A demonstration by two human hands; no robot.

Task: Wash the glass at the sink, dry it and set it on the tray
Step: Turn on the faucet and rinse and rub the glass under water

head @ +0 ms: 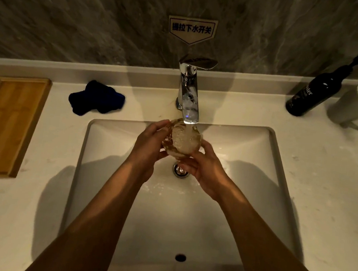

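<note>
You are holding a clear cut-pattern glass (182, 138) in both hands over the white sink basin (258, 145), its mouth tipped up under the chrome faucet (189, 91) so the running water (188, 129) pours straight in and froths inside. Your left hand (149, 146) wraps the glass's left side, fingers (161, 124) curled around its far wall and thumb nearer you. Your right hand (205, 171) cups it from below and to the right, fingers (190, 162) closed against the base, so the 2 hands together steady a wet, slippery object under the flow. Just below your right fingers sits the metal drain (178, 170); it looks open, letting the overflow run away.

Well to the left of your left hand, on the counter (53, 190), lies a crumpled dark blue cloth (96, 99), probably for drying. Farther left still is a wooden tray (9, 123), where the glass should finish. Well to the right of your right hand stand a dark pump bottle (316, 92) and a white mug (356, 105).

The washing step appears underway; drying and placing are not yet done.
</note>
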